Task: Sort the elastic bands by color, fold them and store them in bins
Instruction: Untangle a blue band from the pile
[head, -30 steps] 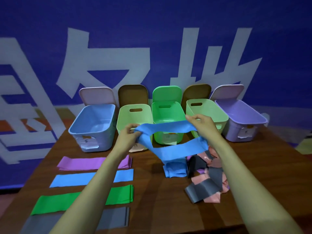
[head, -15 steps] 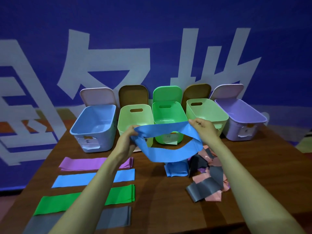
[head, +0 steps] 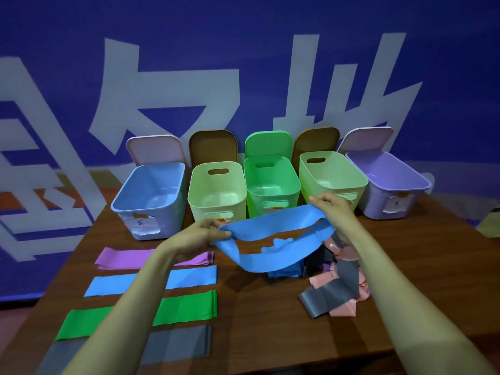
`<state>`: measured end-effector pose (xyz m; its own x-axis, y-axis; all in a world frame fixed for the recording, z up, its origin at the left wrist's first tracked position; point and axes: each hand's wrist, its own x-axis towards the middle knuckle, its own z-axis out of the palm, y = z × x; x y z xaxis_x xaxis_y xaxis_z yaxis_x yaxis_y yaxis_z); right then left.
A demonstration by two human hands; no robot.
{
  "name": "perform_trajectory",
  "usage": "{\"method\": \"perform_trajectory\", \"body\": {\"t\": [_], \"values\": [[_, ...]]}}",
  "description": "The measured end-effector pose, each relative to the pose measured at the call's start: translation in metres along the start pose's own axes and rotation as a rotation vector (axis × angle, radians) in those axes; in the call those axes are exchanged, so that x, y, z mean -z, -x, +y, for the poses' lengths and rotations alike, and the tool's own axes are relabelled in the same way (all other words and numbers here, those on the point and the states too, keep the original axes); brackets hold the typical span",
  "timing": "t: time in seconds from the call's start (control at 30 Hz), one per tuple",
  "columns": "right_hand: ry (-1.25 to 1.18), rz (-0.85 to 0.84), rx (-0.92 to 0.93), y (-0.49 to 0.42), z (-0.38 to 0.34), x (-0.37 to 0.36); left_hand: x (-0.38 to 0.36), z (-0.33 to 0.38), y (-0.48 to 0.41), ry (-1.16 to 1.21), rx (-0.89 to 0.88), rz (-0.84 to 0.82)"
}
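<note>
Blue band hangs looped above the tabletop, its ends pinched in the grip of left hand and right hand. Four sorted stacks lie flat; the tangled pile waits, and the bins look empty.

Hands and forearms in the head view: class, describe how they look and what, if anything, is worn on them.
Two human arms, no robot parts. The left hand and right hand are ungloved. The left forearm and right forearm are bare: no sleeve, watch, bracelet, cable or marking shows. Rings are too small to rule out.
</note>
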<state>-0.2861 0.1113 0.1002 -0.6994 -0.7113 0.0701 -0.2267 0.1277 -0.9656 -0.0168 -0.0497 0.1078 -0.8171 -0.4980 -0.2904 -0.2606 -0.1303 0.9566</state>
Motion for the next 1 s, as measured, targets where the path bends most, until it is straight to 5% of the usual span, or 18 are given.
{"method": "perform_trajectory", "body": {"t": [0.13, 0.27, 0.4, 0.5, 0.63, 0.77, 0.87, 1.0], "values": [[0.004, 0.056, -0.027, -0.004, 0.009, -0.001, 0.007, -0.008, -0.004, -0.007, -0.001, -0.127], [0.053, 0.052, -0.036, -0.004, 0.016, -0.001, 0.003, -0.008, -0.01, 0.101, -0.025, 0.031], [0.113, 0.003, -0.047, -0.001, 0.013, 0.0, 0.007, -0.012, -0.009, -0.222, -0.005, 0.083], [0.172, -0.112, -0.093, 0.003, 0.01, 0.001, 0.002, -0.013, -0.01, -0.381, -0.096, 0.221], [0.494, -0.376, -0.108, 0.008, 0.011, 0.003, -0.003, -0.008, -0.011, -0.21, -0.208, 0.299], [0.429, -0.237, -0.088, 0.013, 0.015, 0.006, 0.008, -0.011, -0.01, -0.355, -0.226, 0.308], [0.512, -0.323, -0.078, 0.014, 0.018, 0.011, 0.011, -0.016, -0.011, -0.525, -0.329, 0.453], [0.609, -0.208, -0.015, 0.017, 0.019, 0.005, 0.007, -0.021, -0.014, -0.408, -0.345, 0.516]]}}
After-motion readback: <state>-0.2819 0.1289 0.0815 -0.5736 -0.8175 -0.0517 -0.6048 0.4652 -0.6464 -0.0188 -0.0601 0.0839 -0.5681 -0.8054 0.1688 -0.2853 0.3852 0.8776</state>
